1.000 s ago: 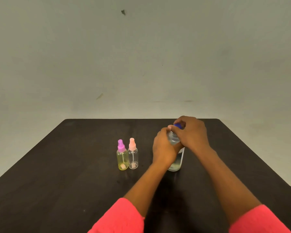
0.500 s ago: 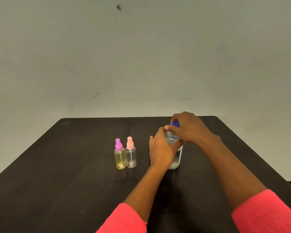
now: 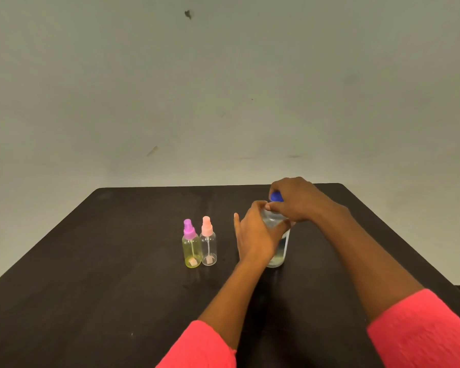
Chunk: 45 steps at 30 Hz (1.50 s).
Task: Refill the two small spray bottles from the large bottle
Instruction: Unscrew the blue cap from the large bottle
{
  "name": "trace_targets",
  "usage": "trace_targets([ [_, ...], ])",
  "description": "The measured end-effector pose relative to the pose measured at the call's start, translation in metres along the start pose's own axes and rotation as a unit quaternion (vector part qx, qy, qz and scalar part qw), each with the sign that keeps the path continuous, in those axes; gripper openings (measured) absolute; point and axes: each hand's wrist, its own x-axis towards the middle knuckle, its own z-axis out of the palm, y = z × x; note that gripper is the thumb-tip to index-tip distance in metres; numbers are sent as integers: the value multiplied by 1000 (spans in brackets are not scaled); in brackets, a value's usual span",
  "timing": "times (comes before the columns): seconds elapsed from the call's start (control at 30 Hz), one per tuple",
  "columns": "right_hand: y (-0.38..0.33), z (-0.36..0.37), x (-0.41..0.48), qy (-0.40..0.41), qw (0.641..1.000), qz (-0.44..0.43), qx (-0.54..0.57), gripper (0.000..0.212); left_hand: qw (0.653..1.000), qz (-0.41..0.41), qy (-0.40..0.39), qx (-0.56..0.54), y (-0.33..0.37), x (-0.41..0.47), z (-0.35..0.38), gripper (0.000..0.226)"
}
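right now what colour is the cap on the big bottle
Blue; the cap shows best in the head view, gripped by the right hand.

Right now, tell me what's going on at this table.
A person steadies the large bottle with the left hand and grips its blue cap with the right hand, seemingly unscrewing it. The purple-topped spray bottle and pink-topped spray bottle stand side by side on the dark table, untouched, tops on.
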Motion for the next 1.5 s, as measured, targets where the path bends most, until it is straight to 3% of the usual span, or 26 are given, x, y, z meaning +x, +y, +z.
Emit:
trace_targets([
  [0.13, 9, -9, -4, 24, 994, -45, 96, 19, 1000, 2, -2, -5, 0, -3, -4, 58],
  [0.23, 21, -17, -11, 105, 972, -29, 208, 19, 1000, -2, -6, -5, 2, -6, -5, 59],
  [0.4, 48, 17, -18, 298, 872, 115, 371, 16, 1000, 0, -1, 0, 1, -6, -5, 60],
  [0.57, 73, 97, -22, 261, 858, 245, 368, 30, 1000, 12, 7, -1, -2, -5, -4, 59],
  [0.77, 85, 144, -33, 239, 851, 311, 348, 36, 1000, 13, 10, 4, -4, -4, -2, 60],
  [1.03, 85, 144, -35, 162, 895, 301, 286, 46, 1000, 11, 6, 17, -2, -6, -1, 61],
  [1.13, 81, 135, -34, 146, 895, 308, 287, 56, 999, 21, -1, 29, -2, -6, 0, 64],
  [1.2, 76, 119, -32, 196, 876, 316, 307, 55, 999, 31, -12, 21, -2, -8, -1, 75],
  [1.3, 61, 81, -28, 343, 830, 281, 339, 47, 998, 51, 2, -24, -4, -9, -12, 83],
  [1.4, 29, 39, -25, 447, 783, 188, 390, 41, 988, 129, 79, -29, -5, -11, -37, 71],
  [1.5, -11, 9, -22, 491, 764, 70, 412, 37, 970, 160, 181, -9, -15, -13, -69, 67],
])
